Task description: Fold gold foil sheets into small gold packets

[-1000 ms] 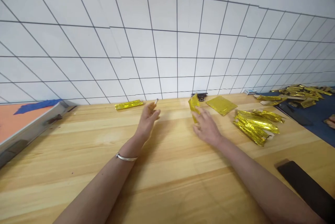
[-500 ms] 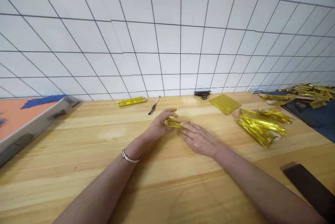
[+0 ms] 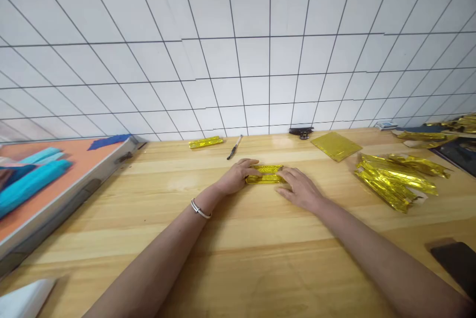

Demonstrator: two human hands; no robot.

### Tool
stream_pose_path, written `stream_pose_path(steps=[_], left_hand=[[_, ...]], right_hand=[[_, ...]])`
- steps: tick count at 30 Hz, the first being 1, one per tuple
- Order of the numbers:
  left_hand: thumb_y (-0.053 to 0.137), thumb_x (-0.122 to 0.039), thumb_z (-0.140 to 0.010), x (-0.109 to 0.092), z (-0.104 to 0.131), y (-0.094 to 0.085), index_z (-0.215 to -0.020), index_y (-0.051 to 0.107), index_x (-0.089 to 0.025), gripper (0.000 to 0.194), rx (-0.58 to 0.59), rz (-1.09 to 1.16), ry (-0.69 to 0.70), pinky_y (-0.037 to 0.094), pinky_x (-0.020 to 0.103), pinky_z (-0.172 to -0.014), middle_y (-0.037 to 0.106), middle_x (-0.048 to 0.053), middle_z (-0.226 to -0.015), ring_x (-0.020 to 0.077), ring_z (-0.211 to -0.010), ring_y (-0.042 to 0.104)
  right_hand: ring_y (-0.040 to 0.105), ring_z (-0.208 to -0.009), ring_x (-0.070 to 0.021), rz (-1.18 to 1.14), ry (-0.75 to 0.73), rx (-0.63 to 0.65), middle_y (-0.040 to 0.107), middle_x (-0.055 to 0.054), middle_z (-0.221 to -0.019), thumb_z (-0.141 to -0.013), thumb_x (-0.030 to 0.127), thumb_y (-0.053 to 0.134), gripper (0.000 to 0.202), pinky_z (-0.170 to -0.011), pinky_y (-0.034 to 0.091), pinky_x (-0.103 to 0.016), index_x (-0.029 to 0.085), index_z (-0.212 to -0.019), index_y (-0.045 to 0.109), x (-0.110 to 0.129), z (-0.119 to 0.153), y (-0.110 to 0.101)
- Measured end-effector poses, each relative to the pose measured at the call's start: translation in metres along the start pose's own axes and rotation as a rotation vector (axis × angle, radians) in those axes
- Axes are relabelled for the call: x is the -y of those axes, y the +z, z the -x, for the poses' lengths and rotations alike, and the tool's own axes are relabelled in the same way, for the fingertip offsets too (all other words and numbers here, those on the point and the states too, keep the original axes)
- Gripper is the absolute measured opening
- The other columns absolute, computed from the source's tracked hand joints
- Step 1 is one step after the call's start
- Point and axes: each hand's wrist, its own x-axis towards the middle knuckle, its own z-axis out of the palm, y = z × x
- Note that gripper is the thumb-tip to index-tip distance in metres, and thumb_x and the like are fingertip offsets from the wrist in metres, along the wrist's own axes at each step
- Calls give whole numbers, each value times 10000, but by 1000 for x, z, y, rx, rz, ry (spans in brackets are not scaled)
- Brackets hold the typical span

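A folded gold foil piece (image 3: 265,178) lies flat on the wooden table (image 3: 238,238), between my two hands. My left hand (image 3: 238,176), with a silver bangle on its wrist, grips the foil's left end between thumb and fingers. At the right end, the fingers of my right hand (image 3: 299,189) hold the foil's edge, thumb towards me. Behind it rest a narrow gold foil strip (image 3: 206,143) and a pen (image 3: 235,147). A flat gold square (image 3: 336,146) is at the back right, near a pile of crumpled gold foil (image 3: 399,176).
A black clip (image 3: 301,132) is by the tiled wall (image 3: 251,55). An orange-topped tray (image 3: 92,164) with blue rolls (image 3: 40,181) stands on the left. A dark flat object (image 3: 455,261) lies at the lower right, a white one (image 3: 28,298) at the lower left.
The view has turned left, showing more of the orange tray. The foil between my hands now shows broader and flatter, and my hands are farther apart at its two ends.
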Motion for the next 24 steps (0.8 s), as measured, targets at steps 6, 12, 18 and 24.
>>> stream_pose_path(steps=[6, 12, 18, 24], left_hand=[[476, -68, -800, -21, 17, -22, -1029, 653, -223, 328, -14, -243, 0, 411, 406, -962, 590, 72, -1192, 211, -1126, 510], [450, -51, -790, -64, 30, -12, -1015, 634, -188, 321, 2, -268, 27, 418, 333, -882, 655, 67, -1035, 178, -964, 582], [478, -120, -839, -93, 56, -19, -957, 629, -196, 206, 128, -300, 11, 377, 312, -834, 662, 50, -936, 160, -873, 587], [453, -173, -880, -106, 71, -20, -1002, 607, -205, 199, 173, -195, -63, 368, 295, -795, 644, 37, -864, 157, -843, 574]], right_hand=[[519, -992, -217, -12, -32, 65, 601, -92, -1076, -881, 294, 482, 272, -860, 437, -381, 204, -1110, 598, 2, -1, -2], [482, -1037, -236, -15, -132, 111, 609, -86, -1049, -880, 287, 495, 219, -878, 386, -406, 220, -1012, 656, 6, 0, -4], [514, -924, -208, -34, -210, 93, 634, -70, -915, -884, 279, 499, 184, -814, 402, -372, 214, -897, 671, 6, -1, -2], [532, -899, -199, -38, -189, 100, 632, -70, -918, -894, 277, 480, 196, -802, 430, -350, 210, -905, 663, 9, -2, -1]])
